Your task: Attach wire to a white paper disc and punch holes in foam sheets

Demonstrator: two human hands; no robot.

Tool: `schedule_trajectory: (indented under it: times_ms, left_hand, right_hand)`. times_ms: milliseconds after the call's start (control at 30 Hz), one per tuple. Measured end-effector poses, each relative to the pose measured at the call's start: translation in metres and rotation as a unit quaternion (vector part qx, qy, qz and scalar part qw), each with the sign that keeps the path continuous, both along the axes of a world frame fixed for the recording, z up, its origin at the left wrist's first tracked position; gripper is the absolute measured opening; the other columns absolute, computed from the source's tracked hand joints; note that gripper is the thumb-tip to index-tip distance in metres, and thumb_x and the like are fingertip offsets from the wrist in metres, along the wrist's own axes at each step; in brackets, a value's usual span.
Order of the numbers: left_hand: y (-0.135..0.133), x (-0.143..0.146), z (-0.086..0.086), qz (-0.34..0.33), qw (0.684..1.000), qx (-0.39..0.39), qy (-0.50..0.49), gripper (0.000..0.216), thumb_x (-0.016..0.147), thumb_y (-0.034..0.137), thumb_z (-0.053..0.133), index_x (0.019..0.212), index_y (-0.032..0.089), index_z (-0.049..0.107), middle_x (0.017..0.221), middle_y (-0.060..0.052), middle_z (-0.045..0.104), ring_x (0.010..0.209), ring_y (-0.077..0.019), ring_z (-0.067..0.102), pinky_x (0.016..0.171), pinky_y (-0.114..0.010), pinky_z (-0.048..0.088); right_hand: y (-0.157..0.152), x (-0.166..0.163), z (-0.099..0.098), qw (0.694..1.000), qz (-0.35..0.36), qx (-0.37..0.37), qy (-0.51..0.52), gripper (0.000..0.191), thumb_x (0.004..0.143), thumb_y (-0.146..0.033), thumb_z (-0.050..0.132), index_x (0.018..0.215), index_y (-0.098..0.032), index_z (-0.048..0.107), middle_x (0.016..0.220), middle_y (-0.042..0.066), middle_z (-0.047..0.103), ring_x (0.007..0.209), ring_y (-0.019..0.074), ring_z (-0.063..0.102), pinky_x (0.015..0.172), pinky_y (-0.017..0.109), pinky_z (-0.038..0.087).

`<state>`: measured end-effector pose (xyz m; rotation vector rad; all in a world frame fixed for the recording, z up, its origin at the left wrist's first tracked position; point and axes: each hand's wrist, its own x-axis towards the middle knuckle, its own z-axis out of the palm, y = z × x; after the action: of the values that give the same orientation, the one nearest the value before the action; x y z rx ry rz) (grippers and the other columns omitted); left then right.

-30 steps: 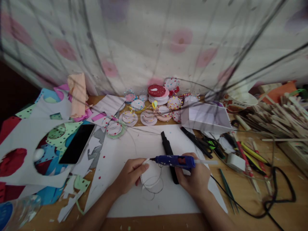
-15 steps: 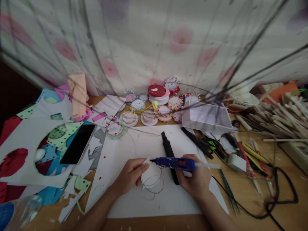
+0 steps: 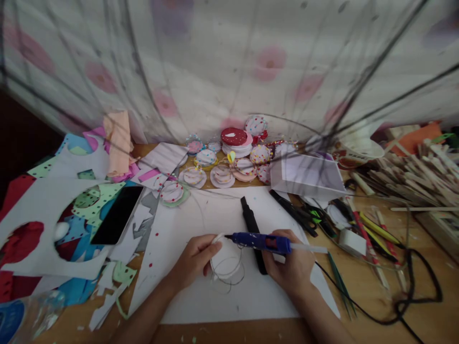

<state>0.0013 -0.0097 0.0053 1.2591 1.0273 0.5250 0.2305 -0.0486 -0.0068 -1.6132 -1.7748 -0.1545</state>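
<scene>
My right hand (image 3: 292, 265) grips a blue glue gun (image 3: 261, 241) that points left, its nozzle touching the end of a thin white strip. My left hand (image 3: 193, 260) pinches that white strip (image 3: 224, 267), which curls into a ring standing on a large white sheet (image 3: 222, 291). A black marker (image 3: 251, 224) lies on the sheet just behind the glue gun. The gun's black cord (image 3: 394, 306) trails off to the right across the wooden table.
Small decorated paper cakes (image 3: 233, 157) cluster at the back. A black phone (image 3: 116, 214) lies on coloured paper scraps at left. Scissors, pens and tweezers (image 3: 340, 224) lie at right, beside a pile of wooden sticks (image 3: 416, 177) and a white box (image 3: 306, 174).
The hands have barely shifted. The white strip's ring looks a little more closed and upright under the nozzle than a second ago.
</scene>
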Motion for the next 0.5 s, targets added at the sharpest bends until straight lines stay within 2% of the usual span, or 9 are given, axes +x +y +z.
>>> schedule_trajectory:
  times_ms: [500]
  left_hand:
    - [-0.0009,-0.0017,-0.0005,-0.008,1.0,0.004,0.002,0.035,0.087,0.043,0.049,0.068,0.015,0.053,0.051,0.006,0.039,0.041,-0.0057,0.038,0.038,-0.016,0.027]
  right_hand:
    - [-0.0001,-0.0007,0.0,1.0,0.014,0.02,0.017,0.015,0.072,-0.025,0.06,0.084,-0.021,0.054,0.072,0.002,0.064,0.057,0.0176,0.062,0.049,0.026,0.045]
